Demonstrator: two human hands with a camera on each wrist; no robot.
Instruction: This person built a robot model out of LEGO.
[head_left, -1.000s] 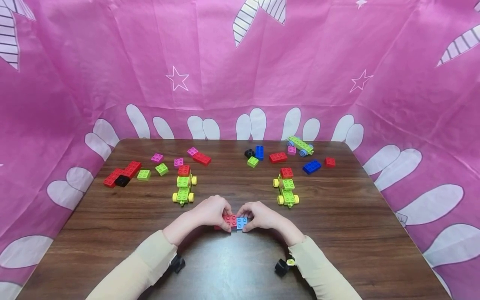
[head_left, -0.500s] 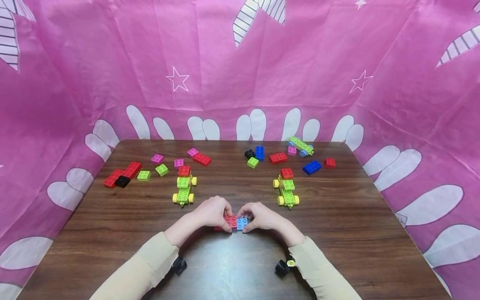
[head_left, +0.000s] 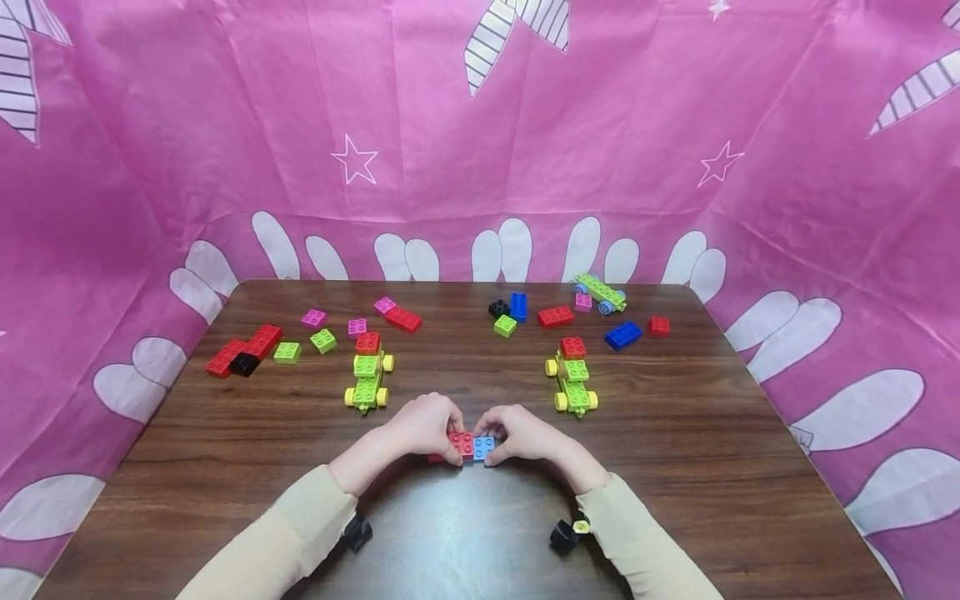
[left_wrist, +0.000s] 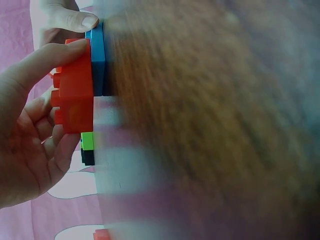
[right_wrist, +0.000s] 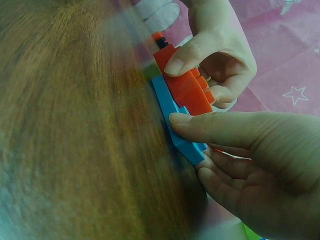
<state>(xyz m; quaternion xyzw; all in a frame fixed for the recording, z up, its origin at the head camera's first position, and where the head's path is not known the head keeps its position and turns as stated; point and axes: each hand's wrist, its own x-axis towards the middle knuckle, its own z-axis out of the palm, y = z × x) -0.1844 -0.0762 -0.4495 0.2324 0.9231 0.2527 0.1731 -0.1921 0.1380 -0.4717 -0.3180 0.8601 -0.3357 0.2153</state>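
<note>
Red brick (head_left: 460, 441) sits atop flat blue plate (head_left: 484, 447)

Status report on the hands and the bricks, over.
Left hand grips red brick. Right hand pinches blue plate. Red brick sits on plate, on table. Nothing in the way.

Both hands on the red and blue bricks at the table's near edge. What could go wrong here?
1. Left hand pinches the red brick by its ends; pressed off-square, it may seat crooked on the blue plate.
2. Right hand holds only the plate's end, so it might slide on the table.
</note>
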